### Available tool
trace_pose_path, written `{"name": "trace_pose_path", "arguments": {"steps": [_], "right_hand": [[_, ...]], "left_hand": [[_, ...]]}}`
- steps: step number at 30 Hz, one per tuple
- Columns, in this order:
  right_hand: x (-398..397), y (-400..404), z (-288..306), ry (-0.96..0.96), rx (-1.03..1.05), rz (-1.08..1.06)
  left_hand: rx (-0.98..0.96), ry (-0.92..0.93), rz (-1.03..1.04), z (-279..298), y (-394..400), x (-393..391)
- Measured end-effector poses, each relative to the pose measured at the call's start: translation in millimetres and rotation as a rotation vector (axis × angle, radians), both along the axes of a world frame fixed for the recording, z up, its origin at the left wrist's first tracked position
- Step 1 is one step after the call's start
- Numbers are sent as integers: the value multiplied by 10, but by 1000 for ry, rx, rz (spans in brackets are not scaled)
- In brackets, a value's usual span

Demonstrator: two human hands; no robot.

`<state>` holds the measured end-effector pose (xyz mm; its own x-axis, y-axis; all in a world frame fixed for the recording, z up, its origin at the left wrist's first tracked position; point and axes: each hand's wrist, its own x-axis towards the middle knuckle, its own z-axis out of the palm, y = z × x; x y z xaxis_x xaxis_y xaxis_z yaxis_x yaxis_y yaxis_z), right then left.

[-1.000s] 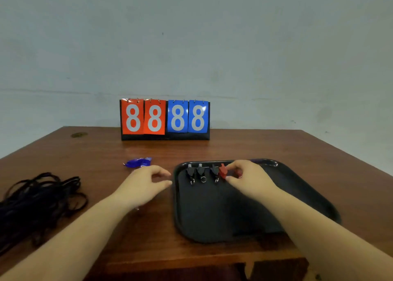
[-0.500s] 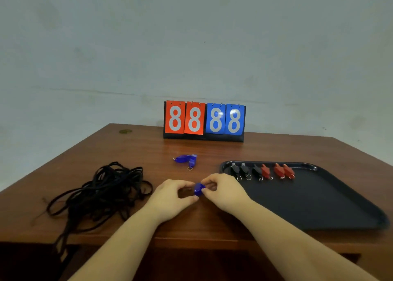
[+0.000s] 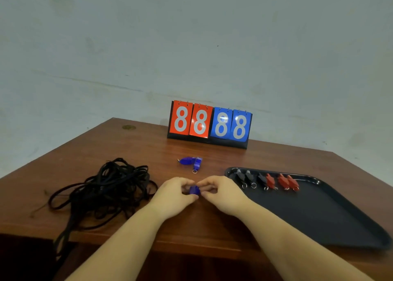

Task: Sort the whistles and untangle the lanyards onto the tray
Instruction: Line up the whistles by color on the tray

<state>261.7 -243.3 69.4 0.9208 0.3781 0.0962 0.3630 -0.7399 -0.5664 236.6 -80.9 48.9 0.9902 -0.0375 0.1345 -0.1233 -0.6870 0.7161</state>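
Seen from a head-worn camera, two bare forearms reached over the near edge of a brown wooden table [image 3: 131, 153]. The left hand [image 3: 173, 196] and the right hand [image 3: 221, 193] met in the middle, fingertips together, both pinching one small blue whistle [image 3: 194, 190] held just above the tabletop. Beyond the hands, two more blue whistles [image 3: 191, 162] lay touching each other on the bare wood. To the left sat a tangled heap of black lanyards [image 3: 104, 190], with one strand trailing over the table's front edge. To the right lay a black tray [image 3: 319, 217]; along its far rim stood a neat row of three black whistles [image 3: 248, 177] followed by three red whistles [image 3: 281, 181]. At the back of the table stood a flip scoreboard [image 3: 209, 124] showing 88 on red cards and 88 on blue.
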Motion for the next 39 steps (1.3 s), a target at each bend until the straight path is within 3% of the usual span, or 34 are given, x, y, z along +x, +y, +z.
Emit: {"name": "trace_pose_path", "arguments": {"steps": [5,11,22,30,39], "right_hand": [[204,85,15,7,8,-29],[620,255,22,-40,-22,-221],[1081,468,-44,-1,-49,-291],[957,377,57,93,-10,-240],[701,285,45,53,-23,-248]], "left_hand": [[98,44,104,87,101,242],[94,32,282,117,180,540],[48,18,194,16,268,614],[8,34,197,53,264,581],[11,41,177,65,236,464]]}}
